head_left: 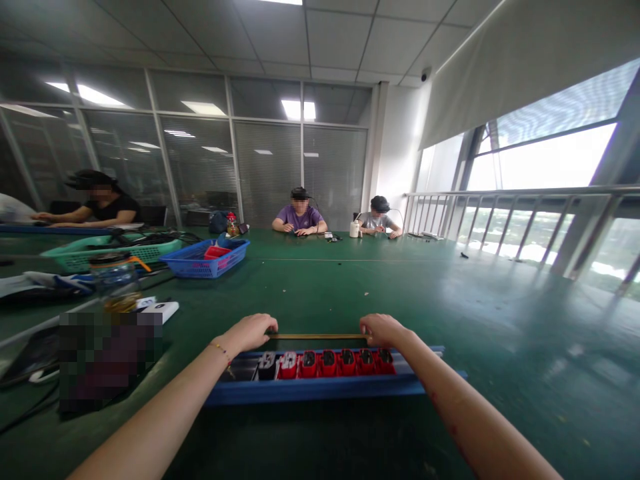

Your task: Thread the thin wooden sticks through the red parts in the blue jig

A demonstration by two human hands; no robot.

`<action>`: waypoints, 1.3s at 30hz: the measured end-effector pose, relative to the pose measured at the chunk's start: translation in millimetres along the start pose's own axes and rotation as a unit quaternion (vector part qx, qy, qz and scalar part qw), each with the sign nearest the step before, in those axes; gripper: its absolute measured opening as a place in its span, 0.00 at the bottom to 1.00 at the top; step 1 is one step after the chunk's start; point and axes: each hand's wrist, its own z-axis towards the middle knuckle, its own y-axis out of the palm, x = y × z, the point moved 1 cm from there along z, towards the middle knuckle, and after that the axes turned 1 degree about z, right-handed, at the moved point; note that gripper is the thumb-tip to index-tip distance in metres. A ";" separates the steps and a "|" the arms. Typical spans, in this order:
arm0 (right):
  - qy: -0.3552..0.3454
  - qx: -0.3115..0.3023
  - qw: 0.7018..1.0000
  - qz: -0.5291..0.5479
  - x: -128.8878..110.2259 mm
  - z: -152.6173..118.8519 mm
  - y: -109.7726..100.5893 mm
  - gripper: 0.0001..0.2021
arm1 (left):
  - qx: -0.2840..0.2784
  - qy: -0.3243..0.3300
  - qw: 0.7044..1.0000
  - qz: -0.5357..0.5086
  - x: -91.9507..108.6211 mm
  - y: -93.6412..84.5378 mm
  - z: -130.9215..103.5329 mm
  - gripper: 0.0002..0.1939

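While the left hand (254, 329) and the right hand (384, 328) sit at its ends: a thin yellowish strip (317, 337) runs straight and level between them, just beyond the far edge of the blue tray (320, 390).
Left hand: grasping the strip's left end, fingers bent downward; the exact fingertip contact is partly hidden.
Right hand: grasping the strip's right end, fingers bent the same way; contact also partly hidden.
Strip and table: cannot tell whether the strip touches the green table (450, 300) or is lifted.
Bracelet (219, 349): around the left wrist.
Row in the tray: 7 pieces side by side; from the left, 1 black piece (267, 367) with a pale top, 1 red piece (288, 369) with a pale top, then 5 red pieces (328, 365) with dark tops.
Left of the tray: a jar (116, 283) with an orange strap; beyond it, a green basket (115, 251) beside a blue basket (205, 265) containing red items (217, 252).
Far side: 1 person in purple (300, 219) and 1 person in grey (377, 221), both seated at the table.
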 end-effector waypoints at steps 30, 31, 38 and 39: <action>-0.043 0.054 0.860 0.506 -15.1 -86.1 -37.6 0.13 | 0.072 -0.041 0.952 -0.293 44.8 -43.3 -73.3 0.19; -0.036 0.049 0.859 0.509 -15.1 -88.0 -37.9 0.14 | 0.071 -0.050 0.951 -0.296 45.0 -44.7 -74.2 0.20; -0.045 -0.047 0.860 0.505 -10.9 -88.5 -30.5 0.18 | 0.007 -0.058 0.941 -0.334 40.1 -38.6 -75.3 0.19; -0.046 -0.055 0.860 0.506 -10.8 -88.9 -30.1 0.17 | 0.000 -0.060 0.940 -0.336 39.2 -37.0 -75.6 0.19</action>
